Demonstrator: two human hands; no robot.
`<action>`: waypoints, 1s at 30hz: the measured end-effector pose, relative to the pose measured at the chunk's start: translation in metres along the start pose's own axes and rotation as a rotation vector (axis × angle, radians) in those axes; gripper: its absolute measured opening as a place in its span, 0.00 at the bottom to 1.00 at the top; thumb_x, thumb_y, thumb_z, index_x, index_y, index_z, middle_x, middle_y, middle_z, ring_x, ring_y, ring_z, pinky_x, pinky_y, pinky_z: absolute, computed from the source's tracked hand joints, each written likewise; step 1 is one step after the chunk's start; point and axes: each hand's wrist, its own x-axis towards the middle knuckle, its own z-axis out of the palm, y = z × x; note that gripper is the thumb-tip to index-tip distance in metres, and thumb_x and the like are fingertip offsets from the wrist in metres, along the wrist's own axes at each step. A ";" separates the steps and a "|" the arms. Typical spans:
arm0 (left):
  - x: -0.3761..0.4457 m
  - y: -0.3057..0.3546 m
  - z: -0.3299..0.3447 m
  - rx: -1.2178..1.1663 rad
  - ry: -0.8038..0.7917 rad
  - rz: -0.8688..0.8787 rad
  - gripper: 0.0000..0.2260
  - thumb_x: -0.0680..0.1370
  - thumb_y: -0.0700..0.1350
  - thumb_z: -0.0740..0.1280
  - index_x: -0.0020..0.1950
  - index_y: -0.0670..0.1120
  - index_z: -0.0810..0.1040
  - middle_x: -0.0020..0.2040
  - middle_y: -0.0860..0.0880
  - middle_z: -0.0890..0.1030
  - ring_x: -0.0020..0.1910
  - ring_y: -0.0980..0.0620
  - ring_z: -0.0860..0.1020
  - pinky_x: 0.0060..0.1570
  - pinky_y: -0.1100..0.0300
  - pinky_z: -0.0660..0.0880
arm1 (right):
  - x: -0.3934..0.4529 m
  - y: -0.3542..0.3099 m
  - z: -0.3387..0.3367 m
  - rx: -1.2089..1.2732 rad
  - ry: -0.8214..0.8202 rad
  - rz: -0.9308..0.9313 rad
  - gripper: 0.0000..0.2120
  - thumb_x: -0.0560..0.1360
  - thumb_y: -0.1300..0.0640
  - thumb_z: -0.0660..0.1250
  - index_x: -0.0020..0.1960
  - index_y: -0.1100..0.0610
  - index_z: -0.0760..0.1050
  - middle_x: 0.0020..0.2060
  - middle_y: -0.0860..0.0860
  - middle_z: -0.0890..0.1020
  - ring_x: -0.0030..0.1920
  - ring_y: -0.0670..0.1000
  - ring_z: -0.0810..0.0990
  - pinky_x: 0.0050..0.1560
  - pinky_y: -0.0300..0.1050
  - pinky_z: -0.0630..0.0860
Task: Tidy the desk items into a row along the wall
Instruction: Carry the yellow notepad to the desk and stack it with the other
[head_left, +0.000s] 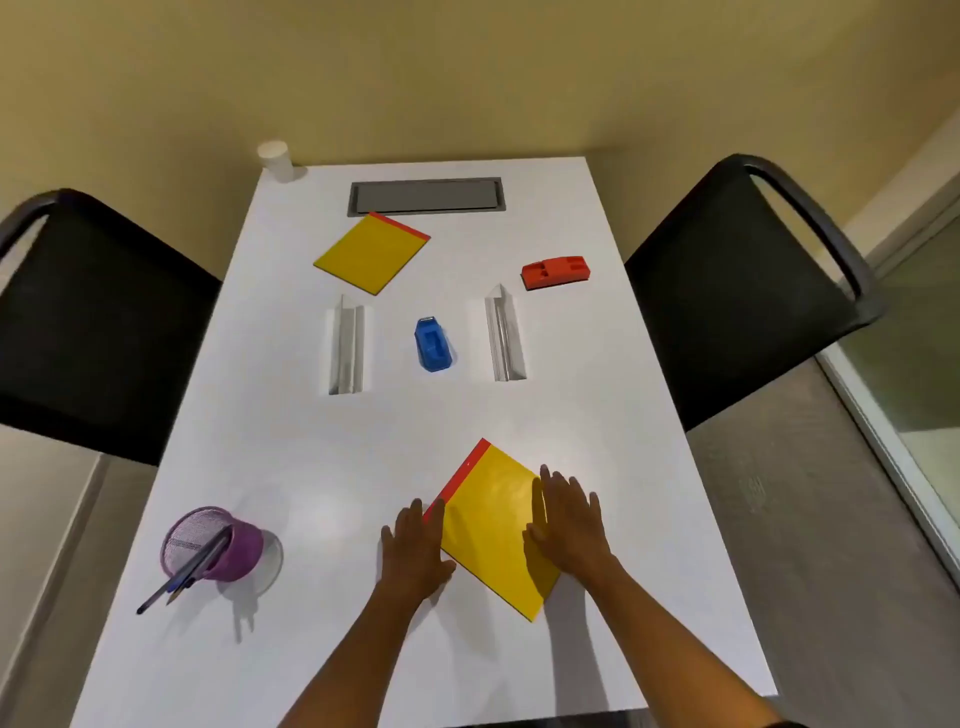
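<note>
From the head view we have both hands down on the near yellow pad (493, 525), which lies flat on the white bench (291, 467) close to our edge and well apart from the wall (467, 78). Our left hand (415, 553) lies flat with fingers straight, its grip spread, touching the pad's left edge by the red binding strip. Our right hand (569, 525) presses flat on the pad's right side, grip likewise spread, nothing pinched. The pad sits skewed: its long axis runs from near right to far left, red strip toward the far left. The wall lies straight ahead of both hands, so we judge the coming move to be a forward slide with a turn to square the pad. Farther out wait the second yellow pad (371, 254), the blue stapler (434, 345) and the red stapler (556, 270); the purple mesh cup (213, 543) lies tipped at our left, pens spilling out
</note>
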 end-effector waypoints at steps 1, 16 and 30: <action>0.002 0.000 0.000 -0.003 0.005 -0.014 0.39 0.74 0.57 0.68 0.78 0.50 0.50 0.77 0.43 0.55 0.76 0.42 0.56 0.71 0.44 0.57 | 0.004 0.001 0.000 0.002 -0.028 -0.010 0.40 0.78 0.41 0.58 0.78 0.56 0.41 0.76 0.57 0.58 0.76 0.59 0.57 0.73 0.59 0.57; 0.015 0.009 0.021 -0.221 0.140 -0.085 0.35 0.67 0.49 0.76 0.70 0.46 0.66 0.62 0.41 0.71 0.58 0.42 0.73 0.56 0.52 0.75 | 0.027 -0.002 0.008 0.104 -0.034 0.087 0.38 0.73 0.49 0.71 0.76 0.58 0.56 0.65 0.58 0.69 0.62 0.59 0.72 0.56 0.50 0.73; 0.014 -0.007 -0.005 -0.964 0.048 -0.361 0.07 0.69 0.37 0.73 0.46 0.43 0.84 0.46 0.42 0.84 0.45 0.44 0.82 0.48 0.52 0.80 | 0.026 0.002 0.008 0.266 -0.006 0.132 0.27 0.74 0.49 0.71 0.69 0.55 0.67 0.64 0.57 0.69 0.63 0.58 0.69 0.59 0.51 0.72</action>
